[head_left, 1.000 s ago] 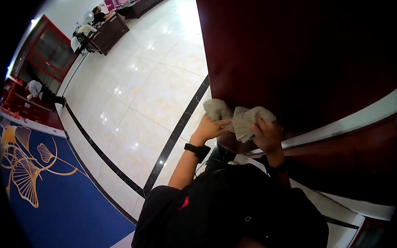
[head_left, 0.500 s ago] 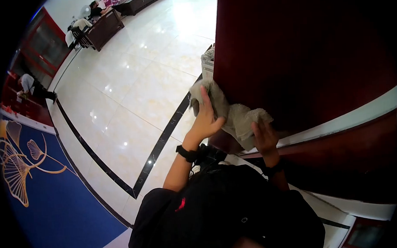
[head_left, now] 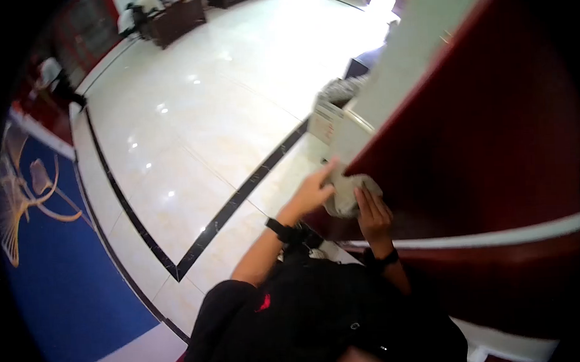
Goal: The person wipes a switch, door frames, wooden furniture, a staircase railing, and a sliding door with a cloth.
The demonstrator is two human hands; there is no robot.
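- One bunched beige cloth [head_left: 346, 190], against the left edge of a dark red panel [head_left: 480, 142], no clear long axis.
- Right hand [head_left: 375, 217]: fingers straight, together, laid on the cloth's right side.
- Left hand [head_left: 313, 192]: at its left side, forefinger extended; blurred, cannot tell if gripping.
- Cloth lies between both, neither hand clearly nearer.
- Farther: pale box [head_left: 325, 122] on shiny floor [head_left: 193, 140]; dark desk [head_left: 179, 22] well beyond.

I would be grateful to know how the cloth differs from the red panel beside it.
The cloth is pale grey-beige; the panel is dark red.
The cloth is small; the panel is far larger.
The cloth is bunched and soft-looking; the panel looks smooth and stiff.
Both look plain, with no visible pattern.
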